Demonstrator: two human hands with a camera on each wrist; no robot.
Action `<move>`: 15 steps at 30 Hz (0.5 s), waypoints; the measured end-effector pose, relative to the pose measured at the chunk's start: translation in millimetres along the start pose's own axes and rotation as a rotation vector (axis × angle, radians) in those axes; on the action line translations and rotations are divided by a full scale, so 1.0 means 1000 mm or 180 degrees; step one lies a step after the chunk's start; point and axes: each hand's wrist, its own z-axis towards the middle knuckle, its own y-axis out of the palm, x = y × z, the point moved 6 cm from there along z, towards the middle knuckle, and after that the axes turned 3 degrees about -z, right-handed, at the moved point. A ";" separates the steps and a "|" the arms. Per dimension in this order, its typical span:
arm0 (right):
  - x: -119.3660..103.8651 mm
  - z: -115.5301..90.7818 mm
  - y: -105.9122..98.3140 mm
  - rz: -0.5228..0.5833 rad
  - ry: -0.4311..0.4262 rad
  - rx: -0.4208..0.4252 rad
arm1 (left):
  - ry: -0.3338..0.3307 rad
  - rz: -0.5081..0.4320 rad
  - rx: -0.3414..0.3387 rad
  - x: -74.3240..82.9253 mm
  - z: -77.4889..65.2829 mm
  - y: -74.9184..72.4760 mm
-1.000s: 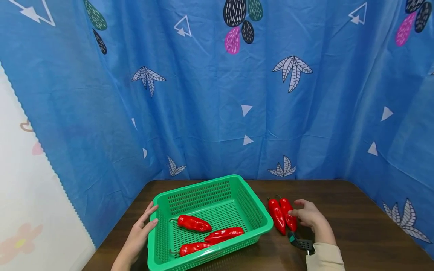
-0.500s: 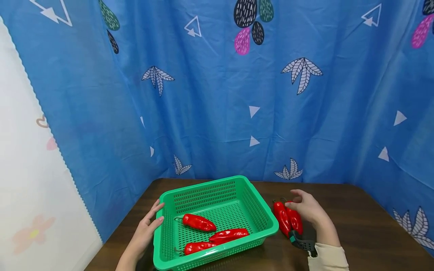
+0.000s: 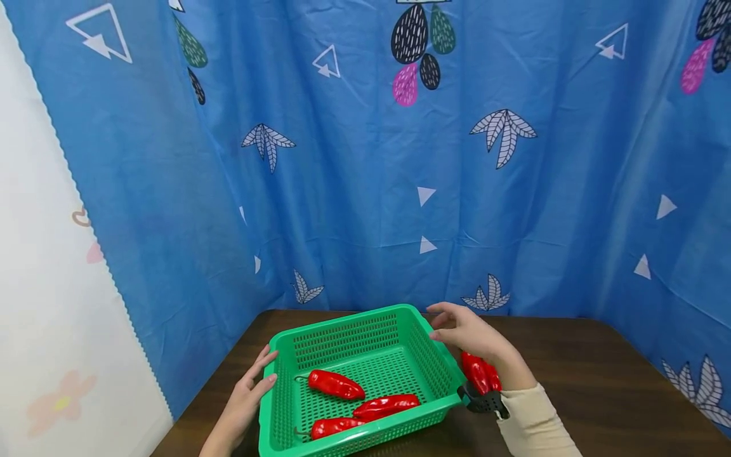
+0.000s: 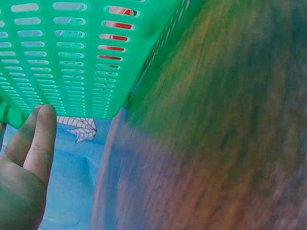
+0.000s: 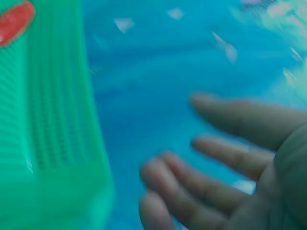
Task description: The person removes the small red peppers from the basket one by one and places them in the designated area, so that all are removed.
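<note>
A green perforated basket stands on the table with three glossy red peppers inside: one pepper in the middle, another pepper near the front, and a third pepper at the front left. My left hand is at the basket's left rim, fingers extended; in the left wrist view its fingertips overlap the slotted side. My right hand, fingers loosely bent and holding nothing, hovers by the right rim. Beneath its wrist, more red peppers lie on the table, partly hidden by the arm.
The dark wooden table extends to the right of the basket. A blue patterned curtain hangs behind and along the sides, with a white cloth at far left. A black strap circles the right wrist.
My right hand has lifted off the peppers on the table and moved left to the basket's right rim, empty. The left hand keeps its place at the left rim. The head view has shifted slightly.
</note>
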 end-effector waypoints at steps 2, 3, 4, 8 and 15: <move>-0.010 0.012 0.013 0.0081 -0.0148 -0.0453 | -0.0009 -0.0004 0.0005 0.000 0.000 0.000; -0.015 0.017 0.022 0.0103 -0.0219 -0.0708 | -0.0008 -0.0005 0.0009 0.000 0.000 0.000; -0.019 0.021 0.030 0.0091 -0.0273 -0.0945 | -0.0008 -0.0006 0.0009 0.000 0.000 -0.001; -0.029 0.038 0.056 -0.0073 -0.0311 -0.1568 | 0.0007 -0.0013 0.0008 0.002 -0.001 -0.001; -0.024 0.058 0.083 -0.0567 -0.0032 -0.1847 | 0.0017 -0.0017 -0.0003 0.002 -0.002 0.002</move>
